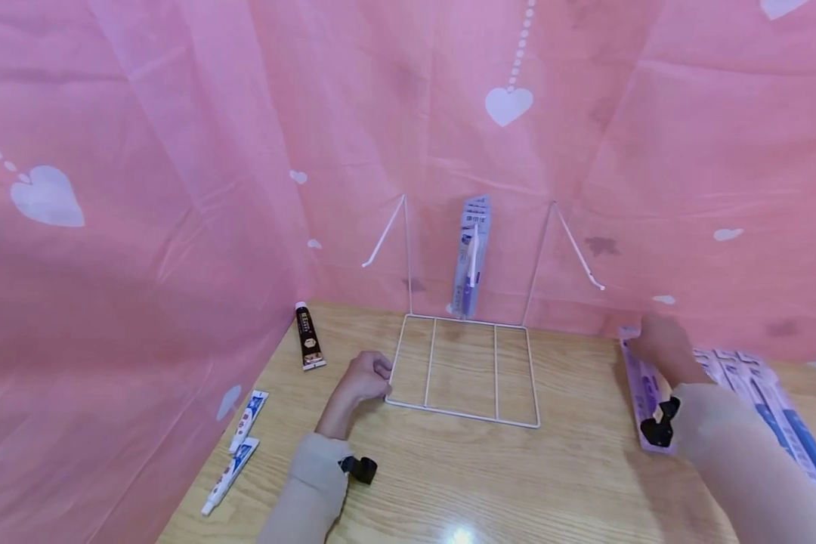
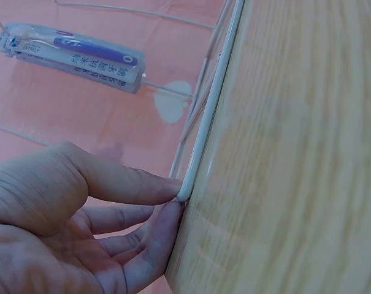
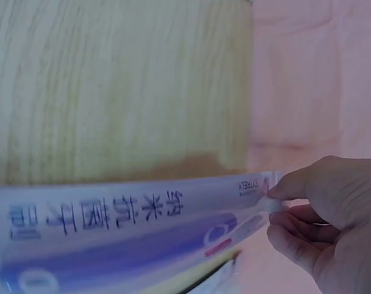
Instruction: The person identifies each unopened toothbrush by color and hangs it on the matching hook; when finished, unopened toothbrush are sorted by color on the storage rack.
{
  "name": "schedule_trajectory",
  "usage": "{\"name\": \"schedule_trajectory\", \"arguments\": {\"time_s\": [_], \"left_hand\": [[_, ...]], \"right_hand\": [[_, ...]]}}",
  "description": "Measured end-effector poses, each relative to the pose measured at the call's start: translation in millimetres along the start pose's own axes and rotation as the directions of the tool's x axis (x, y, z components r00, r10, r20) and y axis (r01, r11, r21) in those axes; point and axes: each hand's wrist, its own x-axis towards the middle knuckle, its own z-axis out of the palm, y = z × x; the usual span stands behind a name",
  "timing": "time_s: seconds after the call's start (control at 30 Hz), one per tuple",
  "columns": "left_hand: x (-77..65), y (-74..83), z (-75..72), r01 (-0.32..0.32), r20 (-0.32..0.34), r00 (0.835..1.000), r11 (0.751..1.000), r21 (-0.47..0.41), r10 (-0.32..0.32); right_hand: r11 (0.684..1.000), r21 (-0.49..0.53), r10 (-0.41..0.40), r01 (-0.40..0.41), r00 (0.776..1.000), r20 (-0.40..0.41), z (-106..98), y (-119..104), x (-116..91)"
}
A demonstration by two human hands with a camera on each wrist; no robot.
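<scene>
1. Progress, judged: partway. On the wire rack [image 1: 462, 413], centre of frame, the middle hook [image 1: 474, 253] is loaded; hung toothbrush packs [image 1: 463, 264] stand upright against the pink cloth [image 1: 353, 98].
2. Apparently left: the left hook [image 1: 384, 232] and right hook [image 1: 574, 242], either side of upper centre, carry nothing. Packs at the right edge of frame are not on the rack.
3. Hands: well apart. The left hand [image 1: 367, 375], left of centre, pinches the front-left corner of the rack base between thumb and finger. The right hand [image 1: 663, 349], right side of frame, pinches the far end of a purple pack [image 1: 642, 389]. Whether that pack is fully clear of the table [image 1: 571, 483] cannot be told.
4. Count, rack: one; hooks: three.
5. Count, hung packs: at least two, from the layered edges at upper left of the left wrist view; exact number uncertain.
6. Count, packs at right: one purple pack in the right hand, though a second beneath cannot be ruled out; beside it, lower right of frame, at least two blue-handled packs [image 1: 785, 415], partly behind the forearm.
7. Count, tubes: three, untouched. One black tube [image 1: 309, 336], left of centre; one upper white tube [image 1: 248, 421] and one lower white tube [image 1: 231, 476], lower left, ends close together.
</scene>
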Motion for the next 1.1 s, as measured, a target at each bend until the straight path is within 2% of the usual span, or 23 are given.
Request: {"name": "schedule_trajectory", "arguments": {"time_s": [0.17,0.27,0.37,0.5,0.57,0.77,1.0,1.1], "left_hand": [[0.9,-0.9,0.7,-0.002,-0.003,1.0,1.0,0.001,0.002],[1.6,-1.1,0.6,0.002,-0.002,1.0,1.0,0.0,-0.002],[2.1,-0.6,-0.4,0.001,-0.008,1.0,1.0,0.009,-0.001],[1.1,1.0,-1.2,0.001,-0.017,1.0,1.0,0.02,-0.001],[0.8,0.7,-0.7,-0.001,-0.019,1.0,1.0,0.029,0.001],[0.2,0.8,0.2,-0.001,-0.019,1.0,0.999,0.036,0.002],[-0.7,4.1,-2.5,0.015,-0.017,1.0,0.999,0.036,-0.015],[-0.3,2.8,-2.6,0.012,-0.017,1.0,0.999,0.041,-0.011]], "right_hand": [[0.999,-0.041,-0.03,0.03,1.0,-0.002,-10,-11,1],[0.992,-0.083,-0.094,0.091,0.995,-0.032,-13,-17,0],[0.982,-0.098,-0.171,0.162,0.982,-0.086,-13,-28,-4],[0.962,-0.09,-0.27,0.258,0.948,-0.169,-11,-51,-16],[0.946,-0.094,-0.322,0.309,0.923,-0.212,-10,-65,-25],[0.887,-0.125,-0.459,0.445,0.821,-0.34,-12,-112,-55],[0.796,-0.165,-0.584,0.582,0.667,-0.463,-20,-160,-86],[0.769,-0.166,-0.604,0.617,0.616,-0.506,-22,-178,-97]]}}
